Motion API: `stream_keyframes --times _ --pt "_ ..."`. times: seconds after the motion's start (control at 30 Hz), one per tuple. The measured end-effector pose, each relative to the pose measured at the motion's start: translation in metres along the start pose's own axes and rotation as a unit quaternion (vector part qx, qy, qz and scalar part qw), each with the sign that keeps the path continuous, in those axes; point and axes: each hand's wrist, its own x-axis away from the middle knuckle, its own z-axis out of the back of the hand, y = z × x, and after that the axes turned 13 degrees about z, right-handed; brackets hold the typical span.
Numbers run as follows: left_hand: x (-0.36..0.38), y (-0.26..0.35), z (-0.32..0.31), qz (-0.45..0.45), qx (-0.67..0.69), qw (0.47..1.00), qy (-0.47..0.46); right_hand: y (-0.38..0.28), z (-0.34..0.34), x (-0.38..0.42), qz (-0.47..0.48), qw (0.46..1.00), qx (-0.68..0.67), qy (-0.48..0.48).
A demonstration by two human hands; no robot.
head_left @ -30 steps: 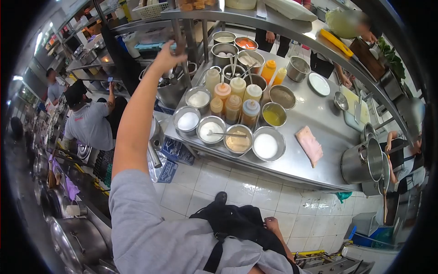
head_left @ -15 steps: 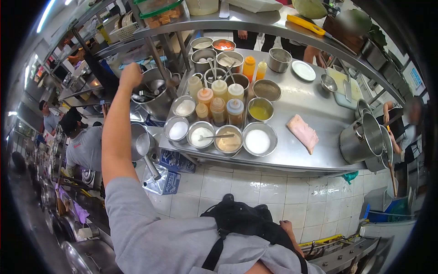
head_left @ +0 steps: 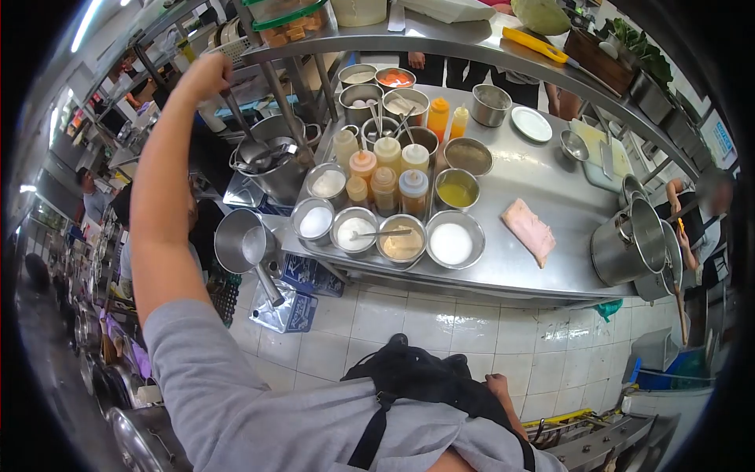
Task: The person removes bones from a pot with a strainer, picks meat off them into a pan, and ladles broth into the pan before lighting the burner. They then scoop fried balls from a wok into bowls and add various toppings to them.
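Note:
My left hand [head_left: 206, 76] is raised over the far left side, closed around the handle of a ladle [head_left: 253, 151]. The ladle's bowl hangs down at the mouth of a tall metal pot [head_left: 287, 185], which holds several other metal utensils. Low beside my black apron [head_left: 429, 381] hangs my right hand [head_left: 497, 385], and its fingers are too hidden to read. On the steel table [head_left: 503, 185] lies a pale slab of raw meat [head_left: 528, 230]. Squeeze bottles [head_left: 385, 181] stand left of it among metal bowls of white powder [head_left: 451, 242] and yellow liquid [head_left: 457, 189].
A metal saucepan [head_left: 236, 240] projects at the table's left end, above blue crates [head_left: 291, 307]. Large pots [head_left: 629, 240] crowd the right end. An overhead shelf [head_left: 440, 31] crosses the far side. A co-worker [head_left: 700, 220] stands at right, others at left.
My left hand has risen and shifted left, drawing the ladle up from the pot. My right hand stays low at my side. A co-worker at left is now more hidden behind my arm.

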Motion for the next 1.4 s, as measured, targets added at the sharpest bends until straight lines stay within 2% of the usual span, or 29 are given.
stream_keyframes --times 0.1,0.13,0.2,0.27,0.33,0.4,0.43,0.5,0.53,0.57,0.6,0.67,0.7,0.73,0.77,0.8,0.83,0.9,0.97,1.0,1.03,1.13,1.33,1.37,1.4 --pt "0.022 0.003 0.049 -0.008 -0.012 0.995 0.096 0.021 0.0 -0.022 0.012 0.997 -0.077 0.002" --pt "0.025 -0.006 0.057 0.006 0.026 0.994 0.106 0.024 -0.001 -0.026 0.014 0.995 -0.099 0.014" --pt "0.046 -0.013 0.084 -0.003 -0.013 0.984 0.178 0.022 -0.01 -0.026 0.017 0.991 -0.127 0.023" --pt "0.07 -0.016 0.113 0.019 0.001 0.979 0.201 0.017 -0.008 -0.026 0.015 0.999 -0.027 -0.023" --pt "0.089 -0.015 0.129 0.042 0.017 0.974 0.222 0.011 -0.016 -0.03 -0.002 0.999 -0.033 -0.021" --pt "0.105 -0.011 0.133 0.109 0.131 0.966 0.195 0.031 -0.032 -0.056 0.085 0.991 0.019 -0.097" --pt "0.111 -0.016 0.115 -0.008 0.013 0.958 0.286 0.054 -0.041 -0.063 0.122 0.982 0.045 -0.136" --pt "0.134 -0.006 0.079 0.006 0.026 0.952 0.306 0.06 -0.035 -0.091 0.212 0.951 0.104 -0.198" --pt "0.145 -0.004 0.074 0.015 0.036 0.945 0.325 -0.037 -0.03 -0.041 0.148 0.968 0.153 -0.131" --pt "0.155 -0.007 0.08 0.018 0.035 0.943 0.33 -0.048 -0.039 -0.04 0.189 0.97 0.119 -0.096" --pt "0.165 -0.01 0.091 0.024 0.047 0.94 0.338 -0.072 -0.052 -0.052 0.241 0.938 0.205 -0.145" --pt "0.193 -0.028 0.11 0.029 0.043 0.94 0.337 -0.131 -0.077 -0.06 0.332 0.831 0.375 -0.241" --pt "0.207 -0.034 0.124 0.033 0.036 0.935 0.352 -0.155 -0.092 -0.053 0.42 0.796 0.358 -0.247" --pt "0.228 -0.033 0.14 0.087 0.055 0.933 0.345 -0.223 -0.093 -0.009 0.497 0.765 0.306 -0.272" --pt "0.247 -0.047 0.151 0.111 0.031 0.925 0.363 -0.271 -0.109 0.006 0.527 0.754 0.246 -0.304" --pt "0.271 -0.046 0.164 0.126 0.016 0.923 0.364 -0.33 -0.115 0.042 0.578 0.738 0.21 -0.277" --pt "0.297 -0.044 0.176 0.139 0.0 0.92 0.367 -0.389 -0.114 0.083 0.59 0.744 0.185 -0.254" --pt "0.348 -0.058 0.188 0.164 0.024 0.919 0.358 -0.452 -0.147 0.086 0.704 0.67 0.164 -0.173" --pt "0.397 -0.058 0.201 0.131 -0.005 0.947 0.292 -0.498 -0.184 0.078 0.795 0.584 0.163 0.003" --pt "0.415 -0.049 0.202 0.143 0.035 0.954 0.261 -0.52 -0.2 0.07 0.767 0.599 0.23 -0.012" --pt "0.429 -0.034 0.201 0.155 0.077 0.958 0.229 -0.539 -0.212 0.064 0.763 0.581 0.283 -0.003" --pt "0.461 0.003 0.194 0.185 0.073 0.97 0.141 -0.566 -0.253 0.043 0.716 0.598 0.359 0.027" --pt "0.524 0.013 0.135 0.226 0.138 0.964 -0.031 -0.598 -0.284 0.014 0.648 0.623 0.435 0.046" --pt "0.535 0.011 0.125 0.231 0.14 0.962 -0.028 -0.601 -0.282 0.011 0.685 0.579 0.437 0.065" --pt "0.544 0.008 0.116 0.242 0.165 0.955 -0.049 -0.604 -0.281 0.009 0.688 0.574 0.439 0.066"
